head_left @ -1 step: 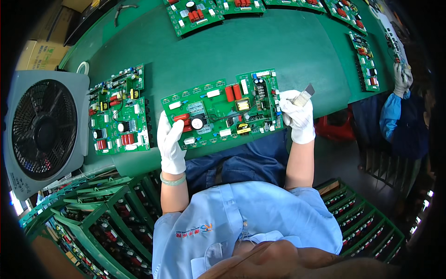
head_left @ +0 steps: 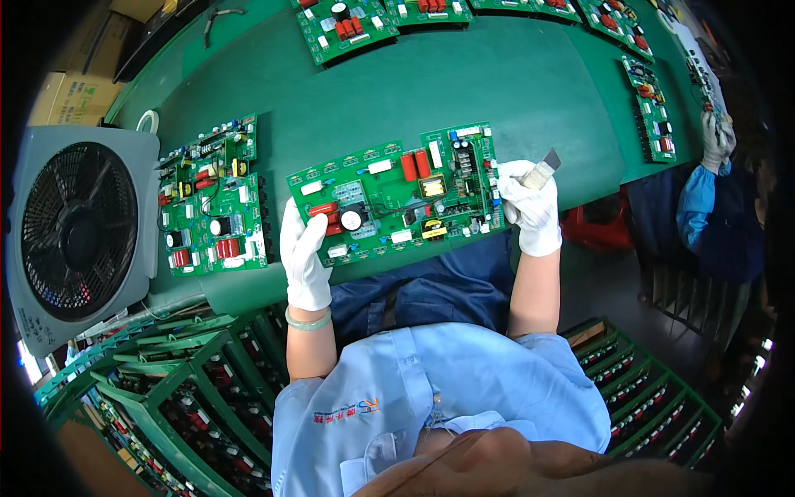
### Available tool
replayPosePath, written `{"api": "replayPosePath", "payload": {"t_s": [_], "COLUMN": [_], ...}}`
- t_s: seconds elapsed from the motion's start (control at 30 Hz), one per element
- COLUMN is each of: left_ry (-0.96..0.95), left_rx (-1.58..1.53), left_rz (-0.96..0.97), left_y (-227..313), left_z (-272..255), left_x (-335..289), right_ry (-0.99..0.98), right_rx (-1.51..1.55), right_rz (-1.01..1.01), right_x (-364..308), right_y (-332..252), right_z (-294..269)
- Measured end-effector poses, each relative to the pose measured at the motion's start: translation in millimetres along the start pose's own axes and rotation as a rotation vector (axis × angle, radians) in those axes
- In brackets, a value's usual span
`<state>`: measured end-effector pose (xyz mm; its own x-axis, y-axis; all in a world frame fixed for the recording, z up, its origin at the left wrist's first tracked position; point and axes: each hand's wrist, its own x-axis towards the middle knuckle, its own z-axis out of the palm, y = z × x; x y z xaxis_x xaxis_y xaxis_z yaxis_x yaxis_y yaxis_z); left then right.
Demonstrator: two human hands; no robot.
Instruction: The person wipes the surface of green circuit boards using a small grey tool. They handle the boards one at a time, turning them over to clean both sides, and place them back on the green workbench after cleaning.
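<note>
Both of my hands wear white gloves and hold a green circuit board (head_left: 385,192) over the table's near edge. My left hand (head_left: 305,258) grips the board's left end, its thumb on top beside red capacitors and a round black one. At the right end, my right hand (head_left: 532,214) is closed at the edge next to the upright small board and white connectors. That same hand also holds a small flat grey blade (head_left: 551,159) with a pale, wrapped-looking handle, pointing up and away from the board. The fingers under the board are hidden.
Another populated board (head_left: 214,203) lies at left beside a grey box fan (head_left: 83,224). More boards (head_left: 348,31) line the far side; a narrow one (head_left: 652,108) lies right. Pliers (head_left: 214,25) sit far left. Green racks (head_left: 190,373) flank me. A co-worker's gloved hands (head_left: 717,139) are at right.
</note>
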<state>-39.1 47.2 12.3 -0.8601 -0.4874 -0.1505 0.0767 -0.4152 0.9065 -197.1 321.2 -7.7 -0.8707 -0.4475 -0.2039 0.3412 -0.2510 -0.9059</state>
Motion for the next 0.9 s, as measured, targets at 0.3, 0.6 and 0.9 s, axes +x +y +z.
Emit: {"api": "replayPosePath", "payload": {"t_s": [0.3, 0.6, 0.9], "left_ry": [0.015, 0.054, 0.065], "left_rx": [0.033, 0.131, 0.176], "left_rz": [0.056, 0.053, 0.030], "left_y": [-5.4, -4.8, -5.6], "left_z": [-4.8, -2.4, -7.3], "left_x": [-2.3, -1.9, -2.6], "right_ry": [-0.015, 0.004, -0.037], "right_rx": [-0.024, -0.040, 0.029], "right_rz": [-0.013, -0.018, -0.050], "right_x": [-3.2, -6.1, -6.0], "right_y": [4.5, 6.9, 10.8], "right_z": [-7.6, -7.5, -10.5]}}
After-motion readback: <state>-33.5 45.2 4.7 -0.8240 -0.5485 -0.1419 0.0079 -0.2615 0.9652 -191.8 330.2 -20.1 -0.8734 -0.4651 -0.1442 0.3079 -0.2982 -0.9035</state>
